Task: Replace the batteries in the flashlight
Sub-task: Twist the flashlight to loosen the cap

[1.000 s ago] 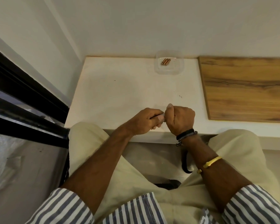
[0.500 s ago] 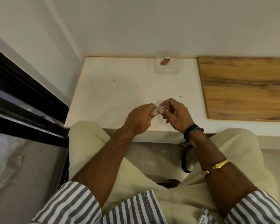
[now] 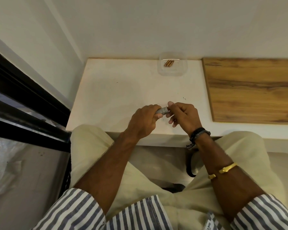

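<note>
A small silver flashlight (image 3: pixel 162 110) lies crosswise between my hands, just above the near edge of the white table (image 3: pixel 123 90). My left hand (image 3: pixel 144 121) is wrapped around its body and hides most of it. My right hand (image 3: pixel 184 115) pinches the flashlight's right end with thumb and forefinger, the other fingers spread. At the table's far edge a clear plastic tray (image 3: pixel 173 70) holds a few copper-coloured batteries (image 3: pixel 169 63).
A wooden board (image 3: pixel 251 90) covers the right part of the table. A black window frame (image 3: pixel 23 103) runs along the left. My knees in pale trousers sit under the table's near edge, with a black strap (image 3: pixel 189 165) hanging between them.
My right hand went from a closed fist around the flashlight's end to a pinch with spread fingers. More of the silver end now shows between the hands.
</note>
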